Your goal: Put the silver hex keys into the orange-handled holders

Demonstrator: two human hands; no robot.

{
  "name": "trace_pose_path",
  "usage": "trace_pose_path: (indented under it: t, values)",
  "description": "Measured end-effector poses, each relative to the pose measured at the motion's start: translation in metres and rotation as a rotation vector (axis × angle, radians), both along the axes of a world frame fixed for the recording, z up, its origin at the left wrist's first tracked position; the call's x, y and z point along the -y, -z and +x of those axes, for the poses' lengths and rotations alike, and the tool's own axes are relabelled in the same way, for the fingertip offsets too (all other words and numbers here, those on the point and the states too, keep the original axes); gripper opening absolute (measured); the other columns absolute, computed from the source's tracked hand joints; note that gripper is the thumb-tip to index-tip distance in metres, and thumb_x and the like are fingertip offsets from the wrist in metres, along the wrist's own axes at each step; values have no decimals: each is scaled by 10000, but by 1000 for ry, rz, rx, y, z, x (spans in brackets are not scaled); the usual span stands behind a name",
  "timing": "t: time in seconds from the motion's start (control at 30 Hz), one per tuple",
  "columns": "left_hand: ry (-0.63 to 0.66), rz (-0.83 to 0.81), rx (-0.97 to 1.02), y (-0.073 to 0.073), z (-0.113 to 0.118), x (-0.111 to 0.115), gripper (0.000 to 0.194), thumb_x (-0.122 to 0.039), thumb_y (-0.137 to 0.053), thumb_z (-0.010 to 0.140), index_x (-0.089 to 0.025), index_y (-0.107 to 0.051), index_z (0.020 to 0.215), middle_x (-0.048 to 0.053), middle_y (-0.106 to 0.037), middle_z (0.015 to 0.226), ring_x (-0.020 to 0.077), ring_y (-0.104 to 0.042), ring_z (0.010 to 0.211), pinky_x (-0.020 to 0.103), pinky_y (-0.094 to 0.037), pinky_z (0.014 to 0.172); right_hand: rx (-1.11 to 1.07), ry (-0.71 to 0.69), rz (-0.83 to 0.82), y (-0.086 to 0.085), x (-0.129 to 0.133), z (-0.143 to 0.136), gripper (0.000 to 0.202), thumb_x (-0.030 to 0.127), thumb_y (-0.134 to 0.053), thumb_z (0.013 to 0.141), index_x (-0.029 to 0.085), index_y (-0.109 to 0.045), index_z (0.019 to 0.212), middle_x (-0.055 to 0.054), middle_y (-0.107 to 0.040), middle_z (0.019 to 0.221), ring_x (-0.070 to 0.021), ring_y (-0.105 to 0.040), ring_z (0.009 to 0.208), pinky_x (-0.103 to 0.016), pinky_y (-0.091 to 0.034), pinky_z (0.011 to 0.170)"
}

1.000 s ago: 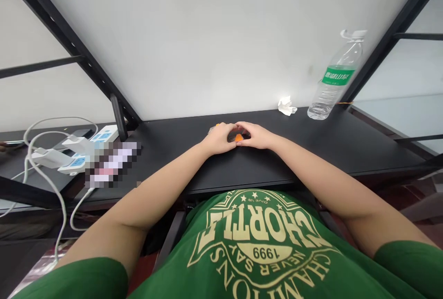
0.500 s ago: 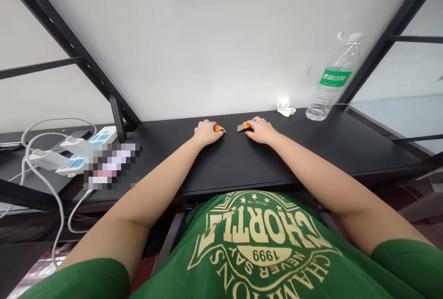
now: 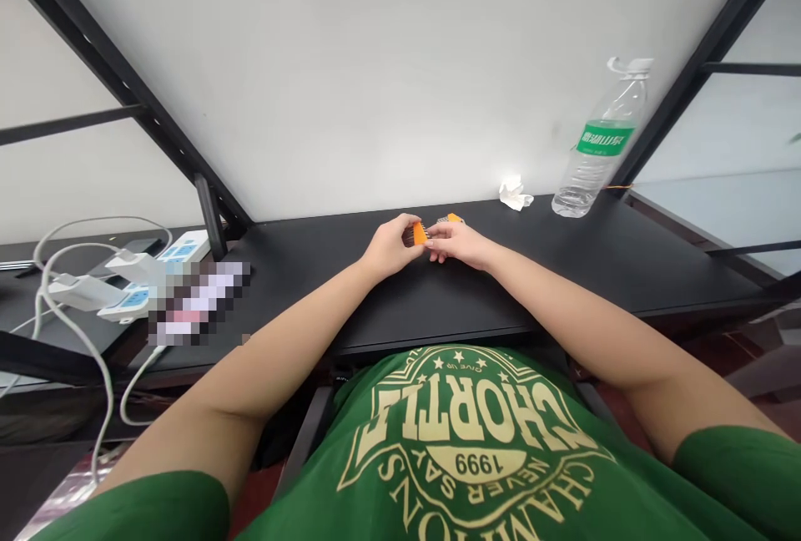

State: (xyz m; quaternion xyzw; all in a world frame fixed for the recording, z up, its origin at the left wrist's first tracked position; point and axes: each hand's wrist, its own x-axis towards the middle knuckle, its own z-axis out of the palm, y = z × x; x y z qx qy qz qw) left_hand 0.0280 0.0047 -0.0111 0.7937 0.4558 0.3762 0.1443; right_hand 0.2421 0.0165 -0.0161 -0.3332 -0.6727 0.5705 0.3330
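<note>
My left hand (image 3: 391,247) is closed around a small orange piece (image 3: 420,233) with dark-and-white stripes at its sides, its exact kind too small to make out. The fingertips of my right hand (image 3: 460,243) meet at the right side of this same piece and appear to pinch it. A second small orange striped piece (image 3: 453,218) shows just behind the right hand, partly hidden by it. Both hands are over the black tabletop (image 3: 400,303), near its back edge.
A crumpled white tissue (image 3: 514,193) and a clear bottle with a green label (image 3: 602,140) stand by the wall at right. At left are a white power strip (image 3: 181,253) with plugs, a white cable (image 3: 103,357), a blurred-out phone-like object (image 3: 200,303) and black frame bars (image 3: 156,123).
My hands have come together. The left hand has turned and raised its orange piece on edge; the right hand has let go of the other piece and reached to the left one.
</note>
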Motion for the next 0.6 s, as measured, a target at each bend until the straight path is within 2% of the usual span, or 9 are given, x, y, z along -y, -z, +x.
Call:
trace_pose_path:
  t: [0.1, 0.2, 0.4, 0.6]
  values:
    - [7, 13, 8, 0, 1, 1, 482, -342, -784, 784, -201, -629, 1217, 70, -771, 1125, 214, -752, 948, 367, -612, 920, -45, -63, -140, -2, -1, 5, 294, 382, -875, 848, 140, -713, 891, -67, -722, 831, -107, -635, 623, -211, -533, 523]
    - [-6, 23, 0, 1, -1, 0, 488, -355, -802, 785, -205, -623, 1215, 70, -773, 1110, 211, -746, 937, 371, -613, 913, -89, -63, -235, -5, -1, 8, 330, 404, -897, 827, 133, -720, 887, -50, -706, 766, -99, -622, 583, -208, -542, 516]
    - [14, 17, 58, -1, -2, 0, 522, -386, -835, 776, -209, -600, 1206, 73, -772, 1113, 205, -735, 932, 370, -606, 900, -167, -33, -242, -6, -2, 10, 337, 412, -907, 803, 134, -729, 867, -35, -690, 727, -95, -613, 565, -197, -521, 497]
    - [21, 16, 101, -1, -1, -1, 523, -385, -841, 768, -208, -596, 1195, 79, -770, 1122, 195, -727, 899, 354, -603, 847, -245, -61, -283, -4, -4, 12, 310, 385, -909, 782, 164, -711, 871, -23, -684, 728, -107, -604, 592, -207, -499, 499]
